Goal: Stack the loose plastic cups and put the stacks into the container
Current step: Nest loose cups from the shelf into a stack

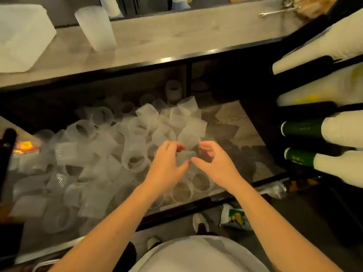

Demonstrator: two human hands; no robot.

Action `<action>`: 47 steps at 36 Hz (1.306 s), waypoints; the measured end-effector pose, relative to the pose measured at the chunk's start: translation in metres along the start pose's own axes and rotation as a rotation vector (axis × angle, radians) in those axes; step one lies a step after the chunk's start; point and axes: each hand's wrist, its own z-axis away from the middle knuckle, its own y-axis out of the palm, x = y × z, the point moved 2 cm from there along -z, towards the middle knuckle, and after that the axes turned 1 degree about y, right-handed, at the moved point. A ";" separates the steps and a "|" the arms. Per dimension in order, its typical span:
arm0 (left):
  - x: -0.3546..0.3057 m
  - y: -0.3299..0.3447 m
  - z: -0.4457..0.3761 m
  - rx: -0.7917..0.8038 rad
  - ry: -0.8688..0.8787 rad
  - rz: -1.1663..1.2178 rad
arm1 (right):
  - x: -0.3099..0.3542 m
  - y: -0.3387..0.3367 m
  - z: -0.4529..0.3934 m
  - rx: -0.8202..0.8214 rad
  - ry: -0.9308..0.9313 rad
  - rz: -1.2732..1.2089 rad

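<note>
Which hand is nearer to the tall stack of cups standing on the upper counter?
Left. The left hand is below the stack of cups and a little to its right, holding a small cup. The right hand is farther right.

Low shelf [231, 122] under hands [188, 161]: loose plastic cups [110, 150] heaped left of and beneath hands. Counter [176, 40] beyond hands: cup stack [96, 28], white block [21, 36] far left.

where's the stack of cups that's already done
Head view, upper left: the upright cup stack stands on the counter, right of a white block.
</note>
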 end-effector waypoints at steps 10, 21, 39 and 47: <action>0.015 0.032 -0.007 -0.032 -0.014 -0.401 | -0.027 0.011 0.006 0.033 0.014 0.125; 0.006 0.028 -0.009 -0.024 -0.129 0.090 | -0.034 0.012 -0.005 0.036 -0.095 0.291; -0.027 0.076 0.029 0.172 0.273 -0.443 | -0.068 -0.049 -0.003 -0.201 0.016 0.294; -0.021 0.119 0.020 0.459 0.411 -0.911 | -0.081 -0.069 0.006 -0.165 0.104 0.235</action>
